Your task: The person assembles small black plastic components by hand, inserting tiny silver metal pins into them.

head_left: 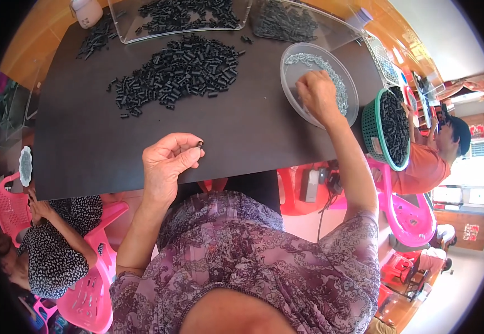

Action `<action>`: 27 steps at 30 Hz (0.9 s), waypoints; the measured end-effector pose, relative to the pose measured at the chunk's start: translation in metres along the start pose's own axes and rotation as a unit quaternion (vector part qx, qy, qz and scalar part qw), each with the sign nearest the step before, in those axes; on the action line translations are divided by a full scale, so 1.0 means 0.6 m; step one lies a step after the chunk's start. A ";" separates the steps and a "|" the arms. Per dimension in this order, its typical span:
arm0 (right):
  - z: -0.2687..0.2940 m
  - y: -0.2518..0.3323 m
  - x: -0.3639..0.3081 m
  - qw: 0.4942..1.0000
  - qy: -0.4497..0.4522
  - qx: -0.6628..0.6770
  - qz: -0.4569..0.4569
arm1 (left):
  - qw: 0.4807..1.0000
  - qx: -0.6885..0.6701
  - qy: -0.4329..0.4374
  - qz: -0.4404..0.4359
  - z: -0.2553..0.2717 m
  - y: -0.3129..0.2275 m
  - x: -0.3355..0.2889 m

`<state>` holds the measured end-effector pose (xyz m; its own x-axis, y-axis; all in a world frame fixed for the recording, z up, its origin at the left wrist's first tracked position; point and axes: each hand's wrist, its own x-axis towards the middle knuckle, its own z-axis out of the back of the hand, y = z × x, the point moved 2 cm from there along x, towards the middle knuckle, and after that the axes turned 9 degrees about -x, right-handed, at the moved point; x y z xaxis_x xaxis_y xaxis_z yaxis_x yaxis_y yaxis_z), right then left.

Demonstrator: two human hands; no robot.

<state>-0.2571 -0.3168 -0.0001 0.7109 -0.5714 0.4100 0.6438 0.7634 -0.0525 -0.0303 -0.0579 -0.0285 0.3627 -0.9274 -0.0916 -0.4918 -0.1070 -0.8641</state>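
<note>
My left hand (166,164) is raised over the near part of the dark table (242,131), pinching a small black tubular piece (200,145) between thumb and fingertips. At the right, my right hand (318,94) reaches into a round clear shallow dish (293,75). Its fingers are bent together among small silvery pieces (339,89); whatever they grip is hidden. A wide pile of black tubular pieces (183,72) lies on the table, beyond my left hand.
Clear trays of black pieces (189,14) and dark pieces (286,23) stand at the back. A green basket (371,131) filled with black pieces is at the right edge. A white jar (87,12) stands far left. People sit at left (58,250) and right (428,167).
</note>
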 end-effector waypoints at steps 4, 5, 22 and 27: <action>0.018 -0.001 0.003 0.959 0.067 0.166 -0.221 | 1.000 -0.014 -0.006 0.002 0.001 0.002 0.002; 0.019 -0.002 0.002 0.959 0.070 0.167 -0.218 | 1.000 -0.015 -0.010 0.002 0.002 0.002 0.002; 0.045 0.196 0.036 0.822 0.128 0.529 -0.166 | 0.998 -0.054 -0.020 -0.019 -0.010 0.009 0.023; 0.027 0.247 0.031 0.800 0.192 0.537 -0.186 | 0.992 -0.059 -0.065 -0.095 -0.015 0.005 0.042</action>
<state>-0.1532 -0.2094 0.0146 0.6944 -0.7119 -0.1048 0.3622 0.2200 0.9058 -0.0302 -0.0847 -0.0290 0.5524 -0.8336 -0.0025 -0.4918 -0.3235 -0.8084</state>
